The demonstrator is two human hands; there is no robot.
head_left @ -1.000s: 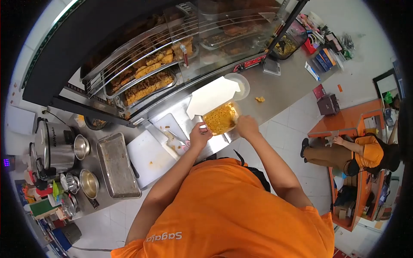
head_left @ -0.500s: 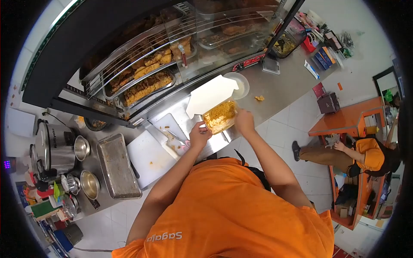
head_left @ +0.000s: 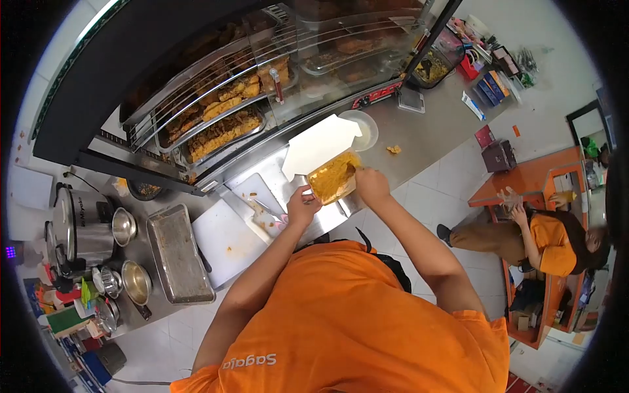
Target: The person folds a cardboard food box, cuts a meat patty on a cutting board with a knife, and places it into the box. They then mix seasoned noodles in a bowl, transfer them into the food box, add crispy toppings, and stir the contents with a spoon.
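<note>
A paper takeaway box (head_left: 321,145) lies on the steel counter, its white lid folded open away from me. Yellow-brown food (head_left: 331,177) fills the box, with a darker patch near its right end. My left hand (head_left: 303,204) grips the box's near left corner, thumb and fingers closed on the edge. At the right end of the box my right hand (head_left: 372,186) is closed. Whatever it holds is hidden by the fingers. Behind the box stands a round translucent bowl (head_left: 368,128).
A glass display case (head_left: 275,85) with trays of fried food stands behind the counter. Left are a white cutting board (head_left: 226,242), a knife (head_left: 262,204), a metal tray (head_left: 180,255) and a steel cooker (head_left: 82,223). A person in orange (head_left: 553,242) stands at the right by an orange desk.
The food's pale shiny patches now look more evenly yellow-brown, with a dark spot near my right hand. My hands have hardly shifted. The other person's hands have risen.
</note>
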